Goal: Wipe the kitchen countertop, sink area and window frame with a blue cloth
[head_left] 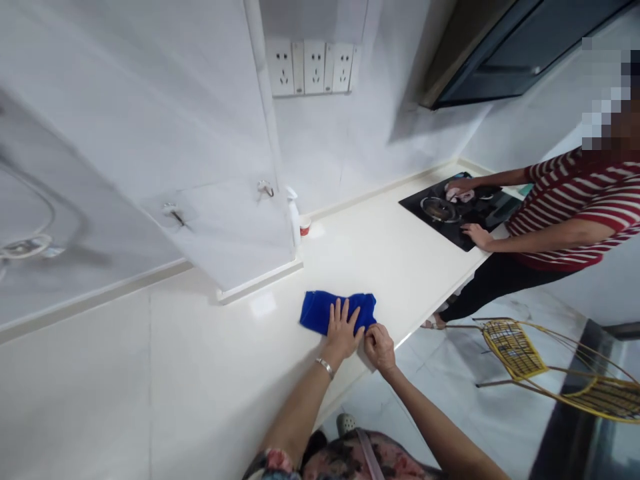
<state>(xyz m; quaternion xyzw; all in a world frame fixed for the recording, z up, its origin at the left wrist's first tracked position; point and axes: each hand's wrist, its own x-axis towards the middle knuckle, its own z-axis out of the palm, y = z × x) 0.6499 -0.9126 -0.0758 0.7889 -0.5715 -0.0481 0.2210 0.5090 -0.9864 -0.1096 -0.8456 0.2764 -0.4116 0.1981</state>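
Pressing my flat, spread left hand on one crumpled blue cloth, curled right hand pinching its tabletop edge.

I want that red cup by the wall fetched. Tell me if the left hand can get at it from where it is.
Probably not without leaning: the left hand lies flat on the blue cloth, and the red cup stands far back, though bare counter lies between.

Left hand: bare, no rings to be seen.
Left wrist: a thin silver bangle sits around it.
Left forearm: bare, uncovered up to a short patterned sleeve in dark, pink and pale tones.
Right hand: bare, nothing worn on wrist or fingers.
Right forearm: bare.
Torso: patterned garment, floral-looking, crossed by a pale pink strap.
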